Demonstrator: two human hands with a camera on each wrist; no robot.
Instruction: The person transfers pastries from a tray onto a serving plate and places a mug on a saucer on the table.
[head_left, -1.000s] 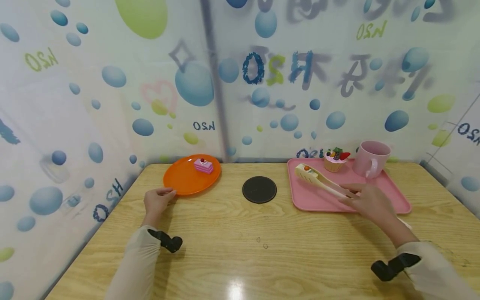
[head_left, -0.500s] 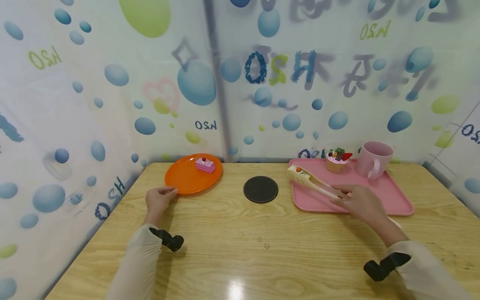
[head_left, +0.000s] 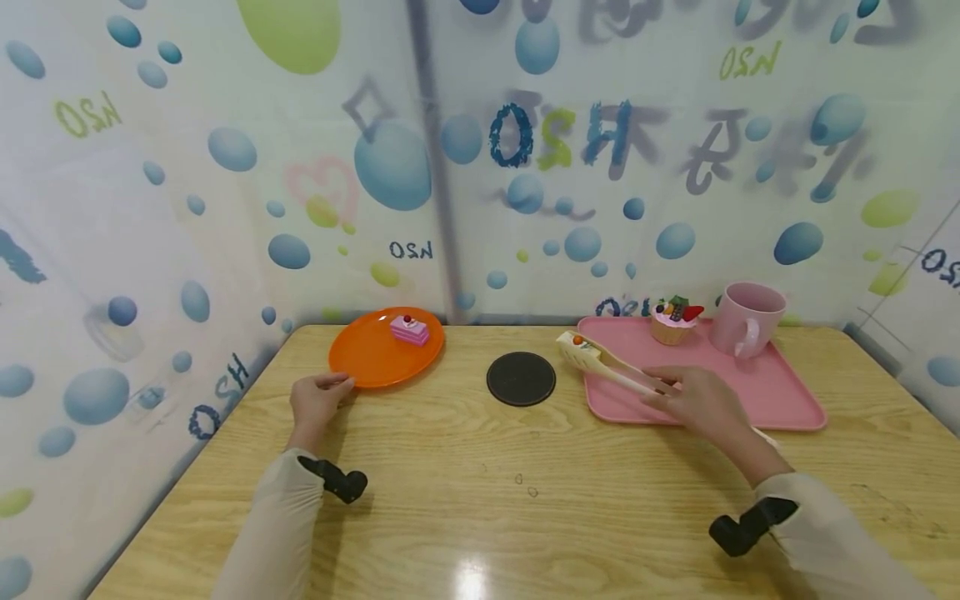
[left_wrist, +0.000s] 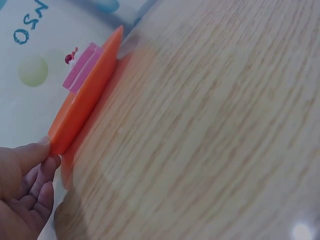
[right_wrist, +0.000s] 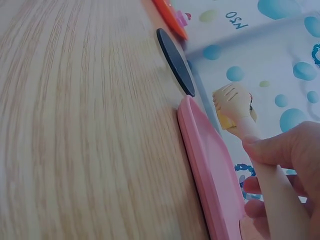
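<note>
Lying flat on the wooden table (head_left: 450,500), a black disc (head_left: 521,378) sits between the pink tray (head_left: 780,400) and the orange plate (head_left: 367,354) in my head view. On the tray's far side I see a cupcake (head_left: 672,323) topped with fruit, just beside a pink mug (head_left: 750,312); a patterned sheet (head_left: 480,208) hangs behind. A pink cake slice (head_left: 409,331) rests on the plate.

My left hand (head_left: 317,404) pinches the plate's near-left rim, thumb on top, fingers beneath. My right hand (head_left: 697,400) is curled around the pale tongs (head_left: 628,381), thumb pressing one arm; their ends clamp a small cream cake (head_left: 581,342) with an orange ball on top, raised near the tray's left edge, between tray and disc.

Compared with half a second ago, I have the right hand, tongs and cream cake farther left; a second ago that cake was above the tray. My left hand keeps its pinch.
</note>
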